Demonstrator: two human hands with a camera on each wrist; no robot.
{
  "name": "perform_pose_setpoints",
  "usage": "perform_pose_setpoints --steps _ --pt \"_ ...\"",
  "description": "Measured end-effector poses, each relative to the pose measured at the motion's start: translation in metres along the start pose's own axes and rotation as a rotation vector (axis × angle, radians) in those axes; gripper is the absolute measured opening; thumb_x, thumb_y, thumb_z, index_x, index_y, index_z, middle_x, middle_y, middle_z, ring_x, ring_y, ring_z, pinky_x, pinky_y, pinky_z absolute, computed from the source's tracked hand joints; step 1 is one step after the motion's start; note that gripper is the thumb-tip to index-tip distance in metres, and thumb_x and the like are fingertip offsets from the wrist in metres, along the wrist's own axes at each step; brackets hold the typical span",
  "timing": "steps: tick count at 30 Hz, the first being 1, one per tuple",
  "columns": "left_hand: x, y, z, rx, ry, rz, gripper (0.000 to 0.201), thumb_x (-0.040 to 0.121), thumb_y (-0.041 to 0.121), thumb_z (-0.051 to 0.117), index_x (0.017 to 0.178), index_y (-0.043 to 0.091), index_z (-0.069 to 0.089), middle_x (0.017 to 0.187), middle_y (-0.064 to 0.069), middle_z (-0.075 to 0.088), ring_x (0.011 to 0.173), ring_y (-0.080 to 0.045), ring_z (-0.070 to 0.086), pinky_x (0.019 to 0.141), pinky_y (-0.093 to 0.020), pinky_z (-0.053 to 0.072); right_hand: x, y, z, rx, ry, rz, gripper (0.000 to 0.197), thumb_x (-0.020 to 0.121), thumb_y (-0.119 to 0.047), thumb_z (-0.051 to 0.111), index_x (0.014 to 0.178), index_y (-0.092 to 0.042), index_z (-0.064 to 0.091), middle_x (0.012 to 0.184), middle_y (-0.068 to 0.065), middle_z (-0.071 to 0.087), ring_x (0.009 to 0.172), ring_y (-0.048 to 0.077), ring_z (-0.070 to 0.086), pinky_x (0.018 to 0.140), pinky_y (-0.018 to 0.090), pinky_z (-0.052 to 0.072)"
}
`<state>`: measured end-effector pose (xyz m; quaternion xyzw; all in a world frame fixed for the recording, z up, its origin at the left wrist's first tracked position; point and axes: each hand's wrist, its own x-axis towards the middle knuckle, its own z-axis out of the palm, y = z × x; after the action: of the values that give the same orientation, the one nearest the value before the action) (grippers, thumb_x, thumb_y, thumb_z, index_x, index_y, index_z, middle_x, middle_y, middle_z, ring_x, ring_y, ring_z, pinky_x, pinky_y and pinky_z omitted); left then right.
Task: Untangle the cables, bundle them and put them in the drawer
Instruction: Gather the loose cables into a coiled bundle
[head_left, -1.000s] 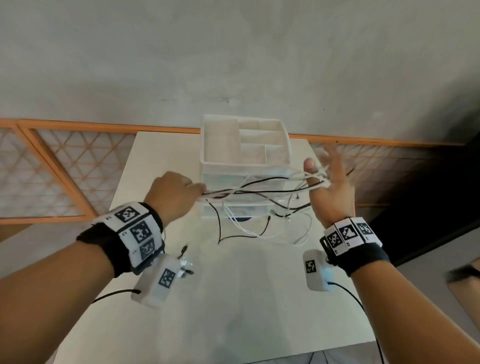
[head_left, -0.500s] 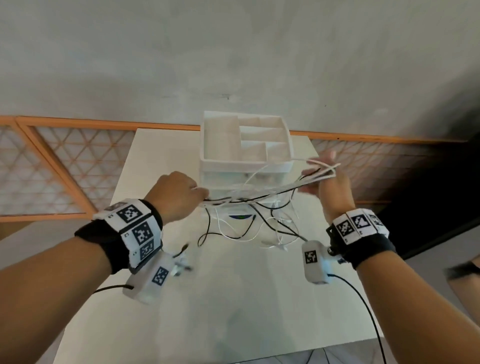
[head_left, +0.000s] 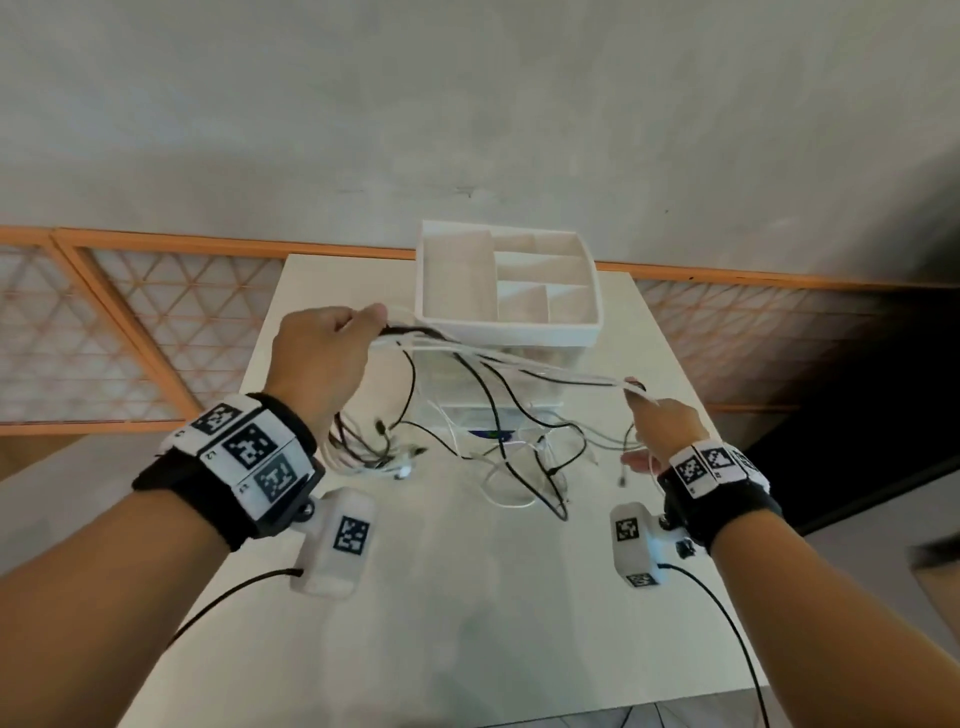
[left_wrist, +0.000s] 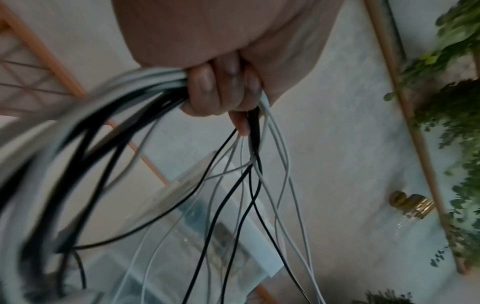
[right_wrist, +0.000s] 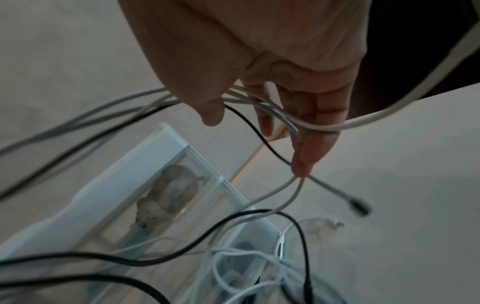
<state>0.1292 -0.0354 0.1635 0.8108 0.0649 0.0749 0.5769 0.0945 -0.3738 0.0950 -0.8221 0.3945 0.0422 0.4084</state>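
Observation:
Several black and white cables (head_left: 498, 358) stretch taut between my two hands above the table. My left hand (head_left: 322, 358) is raised beside the drawer unit's top and grips one end of the bunch. In the left wrist view its fingers (left_wrist: 223, 92) curl round the cables (left_wrist: 233, 185). My right hand (head_left: 660, 421) is lower, at the right. Its fingers (right_wrist: 306, 123) lie nearly straight, and the cables (right_wrist: 259, 207) pass between thumb and fingers with one white strand looped over them. Loose ends hang to the table.
The white drawer unit (head_left: 545, 332) stands at the back of the pale table (head_left: 467, 597), with an open divided tray on top and clear drawers (right_wrist: 116, 185) below. Cable slack and plugs lie in front of it. An orange lattice rail runs behind the table.
My left hand has lifted a little with its end of the bunch. My right hand has dropped lower and its fingers have straightened, so the cables now slope down to the right.

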Motion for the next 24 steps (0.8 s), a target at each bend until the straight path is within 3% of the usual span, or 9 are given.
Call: perform_pose_setpoints --steps 3,6,8,10,12,14,16,21,24 --pt "0.002 0.010 0.001 -0.004 -0.055 0.067 0.056 0.090 0.042 0.062 0.067 -0.007 0.047 0.057 -0.007 0.031 0.050 -0.020 0.026 0.055 -0.029 0.025 0.002 -0.008 -0.004 0.141 0.073 -0.109 0.061 0.091 -0.069 0.043 0.098 -0.011 0.061 0.084 0.011 0.072 0.071 0.030 0.075 0.080 0.049 0.061" --pt "0.002 0.009 0.000 0.330 -0.210 0.122 0.055 0.092 0.043 0.059 0.068 -0.007 0.053 0.060 -0.011 0.042 0.055 -0.023 0.041 0.056 -0.031 0.029 -0.009 -0.031 -0.015 0.375 0.073 -0.364 0.048 0.099 -0.064 0.027 0.096 -0.033 0.065 0.104 0.005 0.070 0.091 0.023 0.068 0.095 0.052 0.053" --pt "-0.001 0.005 0.004 0.553 -0.293 0.071 0.051 0.094 0.039 0.058 0.060 0.002 0.053 0.058 -0.008 0.048 0.056 -0.022 0.046 0.051 -0.030 0.028 -0.021 -0.048 -0.026 0.522 0.064 -0.521 0.047 0.104 -0.056 0.027 0.113 -0.025 0.062 0.119 0.005 0.066 0.106 0.019 0.064 0.102 0.049 0.050" --pt "-0.002 0.000 0.006 0.686 -0.330 -0.002 0.049 0.095 0.036 0.057 0.055 0.007 0.055 0.058 -0.007 0.050 0.058 -0.021 0.048 0.049 -0.030 0.028 -0.032 -0.060 -0.037 0.546 0.160 -0.698 0.046 0.101 -0.057 0.038 0.133 -0.026 0.051 0.150 0.003 0.047 0.124 0.009 0.057 0.106 0.042 0.048" --pt "0.000 -0.008 0.005 0.714 -0.287 -0.056 0.046 0.095 0.034 0.055 0.063 0.003 0.064 0.061 -0.009 0.054 0.062 -0.024 0.052 0.049 -0.029 0.030 -0.036 -0.062 -0.042 0.395 0.252 -0.835 0.043 0.093 -0.064 0.047 0.130 -0.042 0.046 0.163 -0.009 0.026 0.136 0.006 0.047 0.108 0.036 0.043" --pt "0.001 -0.014 0.000 0.625 -0.223 -0.047 0.048 0.095 0.034 0.054 0.063 0.000 0.062 0.061 -0.011 0.054 0.066 -0.031 0.055 0.051 -0.030 0.031 -0.030 -0.051 -0.041 0.274 0.259 -0.797 0.043 0.085 -0.073 0.050 0.122 -0.052 0.047 0.155 -0.005 0.041 0.136 0.019 0.048 0.112 0.042 0.039" --pt "0.001 -0.013 -0.005 0.467 -0.155 -0.020 0.051 0.094 0.036 0.056 0.053 0.007 0.049 0.053 -0.007 0.045 0.060 -0.029 0.048 0.054 -0.033 0.029 -0.022 -0.032 -0.034 0.226 0.195 -0.668 0.060 0.078 -0.078 0.052 0.123 -0.037 0.050 0.138 0.002 0.056 0.125 0.026 0.056 0.105 0.046 0.044" --pt "0.005 0.001 -0.011 0.039 -0.009 -0.018 0.056 0.090 0.041 0.062 0.044 0.018 0.037 0.051 0.000 0.028 0.048 -0.020 0.025 0.056 -0.031 0.025 -0.013 0.024 0.001 -0.038 0.212 -0.568 0.061 0.082 -0.052 0.073 0.129 -0.021 0.048 0.164 0.005 0.025 0.145 0.028 0.035 0.109 0.037 0.036" --pt "0.005 0.016 -0.005 -0.184 -0.080 -0.012 0.053 0.093 0.037 0.063 0.044 0.020 0.052 0.044 0.008 0.027 0.041 -0.014 0.020 0.048 -0.025 0.018 0.003 0.041 0.011 -0.259 0.095 -0.464 0.062 0.080 -0.058 0.072 0.127 -0.020 0.055 0.144 0.003 0.053 0.127 0.028 0.055 0.102 0.036 0.043"
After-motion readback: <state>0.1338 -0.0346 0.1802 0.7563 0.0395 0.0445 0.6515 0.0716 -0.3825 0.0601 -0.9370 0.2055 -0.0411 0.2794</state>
